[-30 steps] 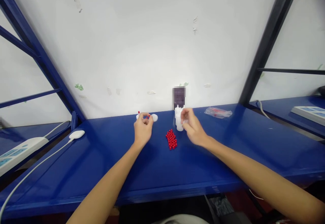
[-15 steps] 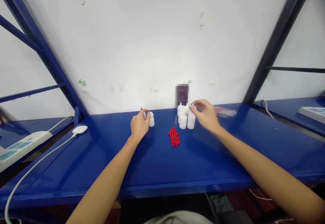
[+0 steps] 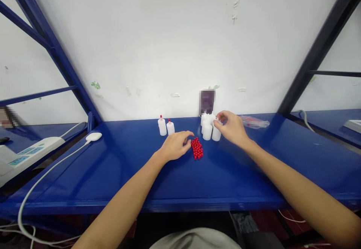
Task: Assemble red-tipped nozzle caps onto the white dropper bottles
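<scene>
The left hand (image 3: 176, 146) lies loosely curled on the blue metal bench (image 3: 113, 173), fingertips touching the pile of small red round caps (image 3: 197, 148) at its 3 o'clock. The right hand (image 3: 232, 128) pinches a small white plastic bottle (image 3: 216, 132) in the uncapped cluster; two red-capped white bottles (image 3: 166, 126) stand at 11 o'clock.

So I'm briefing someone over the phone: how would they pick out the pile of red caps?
Start from the long blue metal shelf against the white wall. Near its middle, in front of the cluster of uncapped white plastic bottles, lies a small heap of tiny red caps at the left hand's fingertips. It is the only loose red heap there.
</scene>
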Motion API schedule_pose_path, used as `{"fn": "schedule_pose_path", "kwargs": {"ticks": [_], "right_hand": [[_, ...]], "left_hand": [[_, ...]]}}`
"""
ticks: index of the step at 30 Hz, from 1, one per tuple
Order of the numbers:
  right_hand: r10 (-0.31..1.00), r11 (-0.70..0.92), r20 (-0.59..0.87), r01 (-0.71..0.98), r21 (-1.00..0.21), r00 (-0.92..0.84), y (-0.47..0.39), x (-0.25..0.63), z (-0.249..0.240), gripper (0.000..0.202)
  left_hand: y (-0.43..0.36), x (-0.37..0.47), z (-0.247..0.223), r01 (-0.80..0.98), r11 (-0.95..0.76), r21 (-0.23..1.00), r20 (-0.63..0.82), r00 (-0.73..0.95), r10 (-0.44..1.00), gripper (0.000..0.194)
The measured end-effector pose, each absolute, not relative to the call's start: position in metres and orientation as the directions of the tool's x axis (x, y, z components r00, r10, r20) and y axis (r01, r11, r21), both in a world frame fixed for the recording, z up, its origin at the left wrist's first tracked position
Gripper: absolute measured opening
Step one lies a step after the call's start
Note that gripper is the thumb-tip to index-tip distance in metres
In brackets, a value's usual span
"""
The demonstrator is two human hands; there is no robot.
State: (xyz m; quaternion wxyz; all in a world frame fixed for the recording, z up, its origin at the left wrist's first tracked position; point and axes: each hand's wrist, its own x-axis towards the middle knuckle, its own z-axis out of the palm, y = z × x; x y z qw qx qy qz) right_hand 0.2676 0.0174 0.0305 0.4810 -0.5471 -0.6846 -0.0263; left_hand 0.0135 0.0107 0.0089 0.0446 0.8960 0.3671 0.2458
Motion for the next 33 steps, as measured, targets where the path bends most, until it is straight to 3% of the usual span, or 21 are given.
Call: {"fn": "schedule_pose_path", "kwargs": {"ticks": [10, 21, 30, 33], "right_hand": [[0.691, 0.36, 0.721, 0.841, -0.404, 0.05, 0.018, 0.27, 0.029, 0.003], [0.737, 0.387, 0.676, 0.828, -0.405, -0.014, 0.018, 0.27, 0.028, 0.003], [0.738, 0.372, 0.672, 0.8, -0.471, 0.052, 0.016, 0.271, 0.032, 0.011], [0.759, 0.294, 0.646, 0.844, -0.449, 0.08, 0.015, 0.272, 0.035, 0.015]], "left_hand": [[0.015, 0.012, 0.001, 0.639, -0.73, 0.245, 0.29, 0.67, 0.684, 0.017], [0.012, 0.012, 0.007, 0.563, -0.736, 0.376, 0.409, 0.611, 0.677, 0.012], [0.009, 0.011, 0.01, 0.548, -0.746, 0.378, 0.437, 0.605, 0.666, 0.009], [0.009, 0.011, 0.011, 0.548, -0.745, 0.379, 0.438, 0.603, 0.667, 0.01]]}}
